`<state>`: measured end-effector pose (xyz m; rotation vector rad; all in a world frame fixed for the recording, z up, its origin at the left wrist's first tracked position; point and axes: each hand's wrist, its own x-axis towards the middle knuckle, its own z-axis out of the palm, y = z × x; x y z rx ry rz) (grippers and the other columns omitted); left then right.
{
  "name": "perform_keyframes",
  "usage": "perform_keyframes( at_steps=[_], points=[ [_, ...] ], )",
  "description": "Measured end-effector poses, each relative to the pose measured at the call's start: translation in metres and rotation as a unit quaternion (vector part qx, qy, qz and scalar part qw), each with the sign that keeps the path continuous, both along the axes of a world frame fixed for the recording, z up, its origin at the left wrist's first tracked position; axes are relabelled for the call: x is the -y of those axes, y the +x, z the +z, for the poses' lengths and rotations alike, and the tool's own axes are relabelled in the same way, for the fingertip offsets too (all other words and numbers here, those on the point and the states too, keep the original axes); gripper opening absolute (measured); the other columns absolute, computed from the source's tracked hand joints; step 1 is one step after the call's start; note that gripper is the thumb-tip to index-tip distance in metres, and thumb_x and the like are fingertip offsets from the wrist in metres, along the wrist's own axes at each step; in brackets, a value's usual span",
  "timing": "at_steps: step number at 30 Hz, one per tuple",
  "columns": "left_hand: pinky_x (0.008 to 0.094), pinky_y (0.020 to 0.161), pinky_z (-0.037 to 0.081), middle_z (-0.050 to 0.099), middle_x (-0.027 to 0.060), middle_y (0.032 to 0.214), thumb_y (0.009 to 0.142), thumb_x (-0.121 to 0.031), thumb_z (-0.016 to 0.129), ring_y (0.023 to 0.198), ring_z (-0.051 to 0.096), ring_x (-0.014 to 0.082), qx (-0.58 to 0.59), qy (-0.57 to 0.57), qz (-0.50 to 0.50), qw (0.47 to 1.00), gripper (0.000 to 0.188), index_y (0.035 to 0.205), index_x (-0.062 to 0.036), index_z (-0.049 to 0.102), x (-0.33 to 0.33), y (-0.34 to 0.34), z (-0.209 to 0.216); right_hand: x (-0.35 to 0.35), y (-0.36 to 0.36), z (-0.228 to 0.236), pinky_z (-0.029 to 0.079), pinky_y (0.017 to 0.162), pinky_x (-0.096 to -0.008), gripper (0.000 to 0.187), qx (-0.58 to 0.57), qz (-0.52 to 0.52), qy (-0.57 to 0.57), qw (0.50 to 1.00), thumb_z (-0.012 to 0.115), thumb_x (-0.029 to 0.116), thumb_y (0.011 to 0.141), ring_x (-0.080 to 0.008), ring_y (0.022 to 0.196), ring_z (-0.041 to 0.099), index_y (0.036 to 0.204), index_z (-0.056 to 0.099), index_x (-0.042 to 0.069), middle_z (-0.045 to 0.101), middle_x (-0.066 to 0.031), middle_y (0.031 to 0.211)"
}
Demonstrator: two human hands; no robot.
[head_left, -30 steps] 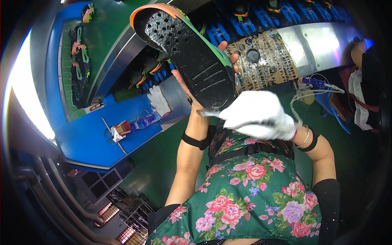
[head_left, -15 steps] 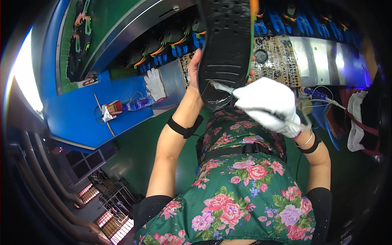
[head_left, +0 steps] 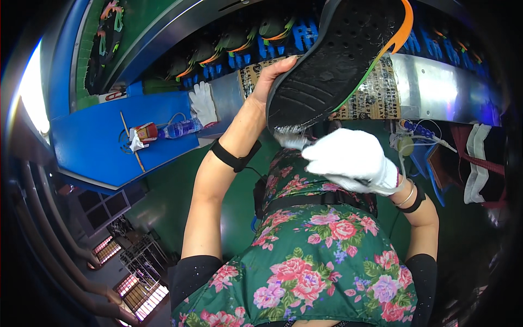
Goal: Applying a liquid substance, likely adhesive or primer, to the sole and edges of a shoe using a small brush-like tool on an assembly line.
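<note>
A black shoe sole (head_left: 318, 76) with small round holes, grooves near its lower end and an orange and green edge is held up in front of me, tilted to the right. My left hand (head_left: 268, 82), bare, grips it along the left side with the thumb showing; most of its fingers are hidden behind. My right hand (head_left: 351, 161), in a white knit glove, is closed round a brush (head_left: 294, 139). The pale, blurred bristles touch the sole's lower edge, where the surface shines. The glove hides the brush's handle.
Behind the sole runs a metal ledge (head_left: 427, 87) partly covered with printed brown tape. Beyond it, several shoe parts sit in blue holders (head_left: 269, 49). A blue table (head_left: 90, 144) on the left bears a bottle (head_left: 181, 128), a red container (head_left: 146, 132), a stick and a white glove (head_left: 203, 103).
The sole has tilted, its upper end swinging right, so its orange edge shows more. The brush has gone from the sole's face down to its lower edge.
</note>
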<state>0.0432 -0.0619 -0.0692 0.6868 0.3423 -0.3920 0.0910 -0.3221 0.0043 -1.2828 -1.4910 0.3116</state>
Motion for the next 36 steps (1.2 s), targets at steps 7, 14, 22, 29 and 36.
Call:
perform_keyframes(
  at_steps=[7,14,22,29,36],
  points=[
    [0.0641,0.103,0.050,0.045,0.0334,0.152,0.093,-0.070,0.052,0.126,0.057,0.0536,0.035,-0.124,0.045,0.991,0.097,0.161,-0.0038,0.031,0.014,-0.001,0.023,-0.006,-0.010,-0.007,0.060,0.081,-0.0347,0.017,-0.257,-0.067,-0.050,0.963,0.082,0.001,0.081,-0.0237,0.091,0.076,0.097,0.080,0.004,0.079,-0.0130,0.101],
    [0.0610,0.106,0.051,0.055,0.0251,0.149,0.103,-0.063,0.038,0.125,0.062,0.0456,-0.038,-0.309,0.143,0.939,0.079,0.157,-0.0048,0.041,0.049,-0.041,0.009,-0.020,0.045,0.003,0.058,0.083,-0.0352,0.020,-0.016,-0.217,-0.018,0.976,0.081,-0.001,0.080,-0.0252,0.089,0.075,0.099,0.080,0.006,0.079,-0.0124,0.101],
    [0.0686,0.114,0.041,0.048,0.0273,0.153,0.095,-0.071,0.052,0.135,0.052,0.0506,0.068,-0.348,0.191,0.915,0.095,0.160,-0.0040,0.034,0.038,-0.079,0.022,-0.033,0.025,0.035,0.058,0.080,-0.0333,0.014,-0.154,-0.185,-0.049,0.969,0.083,0.001,0.079,-0.0220,0.088,0.075,0.092,0.081,0.005,0.079,-0.0097,0.095],
    [0.0548,0.092,0.062,0.036,0.0432,0.149,0.072,-0.082,0.073,0.122,0.059,0.0494,0.336,-0.065,0.184,0.922,0.134,0.161,0.0020,0.018,-0.080,-0.057,0.116,-0.008,0.028,-0.004,0.061,0.083,-0.0316,0.024,-0.546,-0.238,0.067,0.800,0.071,-0.012,0.081,-0.0251,0.098,0.074,0.103,0.075,-0.005,0.075,-0.0218,0.110],
    [0.0601,0.123,0.030,0.034,0.0209,0.163,0.096,-0.067,0.054,0.150,0.033,0.0401,0.365,-0.146,0.486,0.781,0.089,0.156,-0.0029,0.038,-0.276,0.014,0.137,-0.041,0.003,-0.066,0.059,0.079,-0.0300,0.020,-0.576,-0.222,-0.007,0.787,0.072,-0.011,0.080,-0.0217,0.090,0.074,0.098,0.077,-0.004,0.078,-0.0181,0.105]
  ],
)
